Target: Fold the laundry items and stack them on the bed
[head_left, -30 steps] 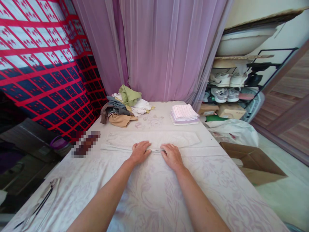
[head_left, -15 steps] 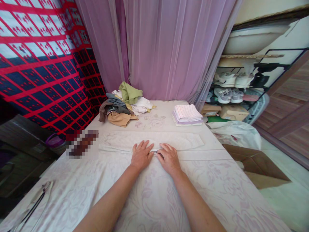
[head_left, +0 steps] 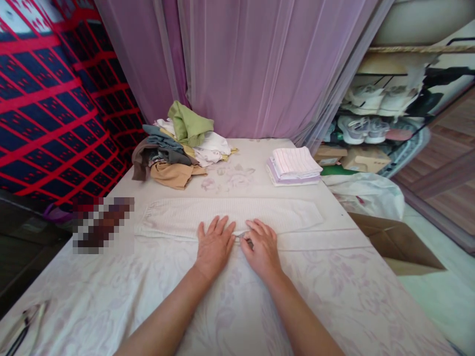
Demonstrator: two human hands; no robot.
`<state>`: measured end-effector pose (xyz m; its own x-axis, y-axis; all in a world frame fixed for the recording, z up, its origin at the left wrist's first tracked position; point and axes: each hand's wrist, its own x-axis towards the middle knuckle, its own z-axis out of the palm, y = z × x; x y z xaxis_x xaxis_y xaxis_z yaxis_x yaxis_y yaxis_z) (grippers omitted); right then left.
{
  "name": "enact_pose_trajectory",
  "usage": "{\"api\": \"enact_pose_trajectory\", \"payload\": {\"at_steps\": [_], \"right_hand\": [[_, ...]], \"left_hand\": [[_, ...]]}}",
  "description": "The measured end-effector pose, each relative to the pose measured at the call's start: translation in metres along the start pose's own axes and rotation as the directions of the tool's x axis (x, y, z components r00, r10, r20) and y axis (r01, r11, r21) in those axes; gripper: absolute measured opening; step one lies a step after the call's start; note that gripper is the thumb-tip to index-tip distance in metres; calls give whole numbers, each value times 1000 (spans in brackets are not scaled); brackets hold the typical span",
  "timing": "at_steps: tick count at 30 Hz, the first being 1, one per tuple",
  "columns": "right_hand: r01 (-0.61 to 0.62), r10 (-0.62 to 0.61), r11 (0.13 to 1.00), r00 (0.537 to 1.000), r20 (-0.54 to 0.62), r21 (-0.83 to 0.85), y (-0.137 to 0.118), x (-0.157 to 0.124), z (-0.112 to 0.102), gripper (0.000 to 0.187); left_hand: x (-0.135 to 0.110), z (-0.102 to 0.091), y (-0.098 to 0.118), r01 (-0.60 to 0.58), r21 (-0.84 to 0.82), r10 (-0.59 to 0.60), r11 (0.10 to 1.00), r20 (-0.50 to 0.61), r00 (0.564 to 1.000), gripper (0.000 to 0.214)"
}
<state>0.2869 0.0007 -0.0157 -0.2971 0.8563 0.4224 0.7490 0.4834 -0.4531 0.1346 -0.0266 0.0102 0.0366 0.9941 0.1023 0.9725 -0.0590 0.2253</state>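
A pair of white ribbed pants [head_left: 178, 212] lies flattened in a long strip across the bed, its gathered end at the left. My left hand [head_left: 215, 244] rests flat on the near edge with the fingers spread. Close beside it, my right hand [head_left: 262, 247] has its fingers bent and its thumb drawn in, pinching the same near edge. A small grey spot shows under the right fingers; what it is I cannot tell.
A heap of loose clothes [head_left: 178, 148] sits at the back left, a folded stack [head_left: 295, 165] at the back right. Purple curtains [head_left: 237, 69] hang behind. On the floor to the right stands an open cardboard box [head_left: 401, 242], below a shoe rack [head_left: 371, 116].
The view has tilted down and come slightly nearer. Both hands stay at the near edge of the pants, almost unmoved; the heap and the stack lie as before.
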Motion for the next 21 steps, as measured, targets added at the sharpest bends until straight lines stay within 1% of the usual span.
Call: {"api": "enact_pose_trajectory", "payload": {"at_steps": [2, 5, 7, 9, 12, 16, 18, 21], "right_hand": [[9, -9, 1000, 1000, -29, 19, 1, 0, -1, 12], [22, -17, 998, 995, -103, 52, 2, 0, -2, 10], [16, -10, 999, 993, -118, 47, 1, 1, -2, 17], [-3, 4, 1000, 996, -85, 19, 0, 2, -2, 25], [-24, 24, 1000, 999, -26, -5, -1, 5, -2, 17], [40, -40, 999, 999, -15, -8, 2, 7, -6, 16], [75, -75, 997, 997, -15, -27, 4, 7, -9, 16], [111, -112, 992, 994, -12, -55, 8, 6, -12, 17]], "left_hand": [[0, -2, 1, -3, -18, 3, 1000, 8, 1000, 35], [0, -3, -1, -10, -60, 11, 998, 9, 1000, 32], [0, -2, -3, -14, -78, 14, 997, 3, 1000, 30], [0, -2, -4, -20, -89, 20, 996, 0, 1000, 30], [1, 0, -5, -28, -105, 27, 994, -15, 1000, 29], [1, 3, -11, -46, -138, 40, 989, -43, 998, 30], [0, 4, -19, -88, -163, 82, 983, -41, 996, 32], [-1, 5, -36, -189, -198, 183, 962, -49, 982, 34]]}}
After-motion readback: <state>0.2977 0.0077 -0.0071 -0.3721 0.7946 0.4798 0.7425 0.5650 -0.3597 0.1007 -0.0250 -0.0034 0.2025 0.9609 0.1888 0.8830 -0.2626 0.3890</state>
